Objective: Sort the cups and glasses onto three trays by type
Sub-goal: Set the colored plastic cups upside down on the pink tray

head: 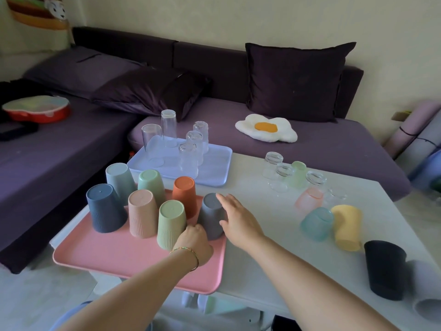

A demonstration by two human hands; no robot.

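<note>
My right hand lays straight, released fingers against the upturned dark grey tapered plastic cup at the right edge of the pink rectangular plastic tray, probably steadying it among its kind. My left hand curls at its base; I cannot tell what it grasps.

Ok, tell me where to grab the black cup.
I'd wrap the wall just below its upturned base, coming from above on the near side: the black cup stands mouth down, a yellow cup close at its left, a pale cup at its right.
</note>
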